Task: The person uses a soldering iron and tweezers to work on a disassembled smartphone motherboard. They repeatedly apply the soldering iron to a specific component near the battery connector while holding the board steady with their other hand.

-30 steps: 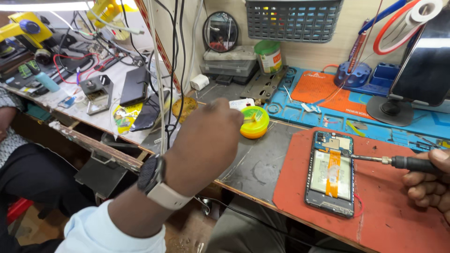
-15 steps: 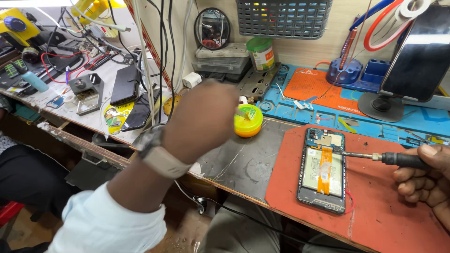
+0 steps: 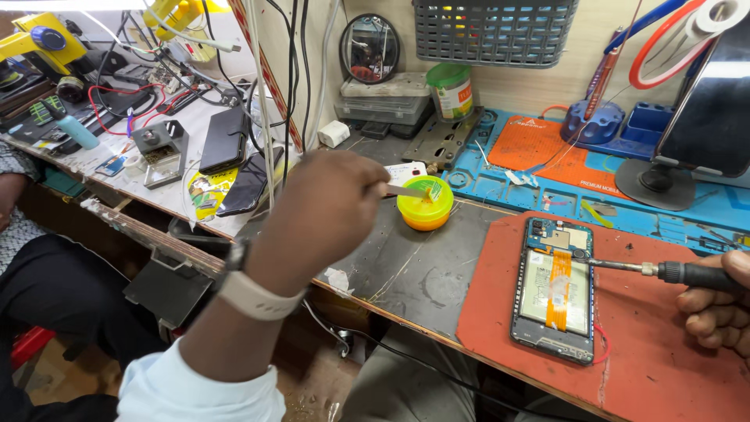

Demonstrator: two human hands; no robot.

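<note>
1. The step in hand looks like picking up flux or paste: the left hand [image 3: 328, 211] pinches slim tweezers [image 3: 410, 191], their tips dipped over the yellow pot [image 3: 424, 203] at about 10 o'clock from the opened phone [image 3: 556, 289].
2. The right hand [image 3: 715, 309], at 3 o'clock of the phone, is closed around a soldering iron [image 3: 664, 271], its tip resting at the phone's upper right edge on the red mat [image 3: 664, 367].
3. The next move probably calls for a steady carry to the phone's board.
4. The tweezer tips are too small to tell what they hold; the right hand is cut off by the frame edge.
</note>
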